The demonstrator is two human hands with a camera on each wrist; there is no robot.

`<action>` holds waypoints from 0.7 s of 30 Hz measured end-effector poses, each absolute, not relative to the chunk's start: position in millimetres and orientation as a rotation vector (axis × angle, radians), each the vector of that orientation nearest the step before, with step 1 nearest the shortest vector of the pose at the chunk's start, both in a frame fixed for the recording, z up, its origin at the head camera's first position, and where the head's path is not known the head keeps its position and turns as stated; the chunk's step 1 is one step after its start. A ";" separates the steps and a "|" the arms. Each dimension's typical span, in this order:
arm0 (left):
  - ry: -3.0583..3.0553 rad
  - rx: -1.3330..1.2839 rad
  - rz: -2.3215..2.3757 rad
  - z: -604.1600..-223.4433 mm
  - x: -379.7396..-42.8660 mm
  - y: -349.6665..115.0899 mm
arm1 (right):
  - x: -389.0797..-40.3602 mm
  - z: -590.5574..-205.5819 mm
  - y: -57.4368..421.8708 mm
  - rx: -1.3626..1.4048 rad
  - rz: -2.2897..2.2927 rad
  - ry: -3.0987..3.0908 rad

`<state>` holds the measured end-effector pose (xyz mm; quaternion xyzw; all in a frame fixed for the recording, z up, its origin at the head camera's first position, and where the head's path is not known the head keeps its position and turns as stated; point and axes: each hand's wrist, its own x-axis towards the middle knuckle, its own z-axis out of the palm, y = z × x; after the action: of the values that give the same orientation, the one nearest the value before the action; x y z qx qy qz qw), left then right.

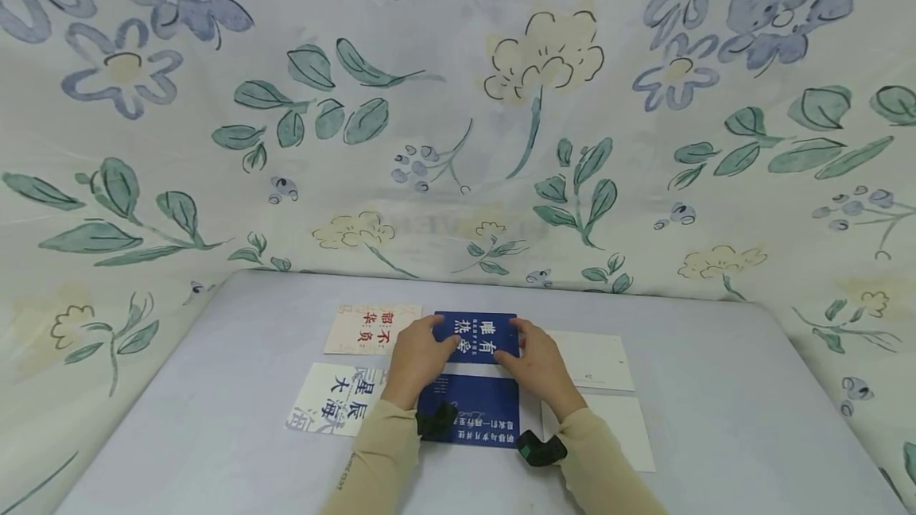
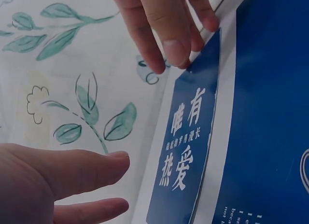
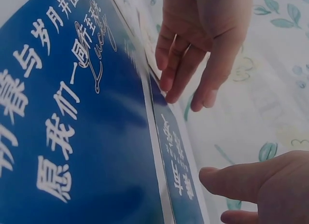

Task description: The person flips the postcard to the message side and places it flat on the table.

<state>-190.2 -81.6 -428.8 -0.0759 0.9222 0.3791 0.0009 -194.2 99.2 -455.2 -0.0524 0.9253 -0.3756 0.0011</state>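
A dark blue card (image 1: 487, 332) with white characters lies at the back of the middle column, between both hands. My left hand (image 1: 415, 368) hovers by its left end, and my right hand (image 1: 540, 368) is by its right end. In the left wrist view the left thumb (image 2: 113, 168) and a finger are extended, with no grip on the card. Extended fingers of the right hand (image 3: 260, 190) show in the right wrist view, close to the card's edge. A larger-looking blue card (image 1: 472, 408) with white writing lies nearer me, below the hands.
On the left are a cream card (image 1: 347, 332) with red characters and a white card (image 1: 329, 404) with blue characters. Two plain white cards (image 1: 604, 356) lie on the right. Behind the white table (image 1: 716, 388) hangs a flowered cloth (image 1: 458, 118).
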 end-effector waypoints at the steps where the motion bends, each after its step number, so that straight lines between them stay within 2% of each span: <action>1: 2.899 -0.235 1.186 -429.4 -190.3 -81.5 | -194.0 -455.2 99.5 -0.167 -1.177 2.906; 21: 2.938 -0.188 1.200 -428.8 -187.7 -74.3 | -192.6 -456.6 100.3 -0.155 -1.255 2.898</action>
<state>-187.7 -74.3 -428.8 -0.0591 0.9240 0.3774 -0.0190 -192.6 100.3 -456.6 -0.0492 0.9165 -0.3969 -0.0101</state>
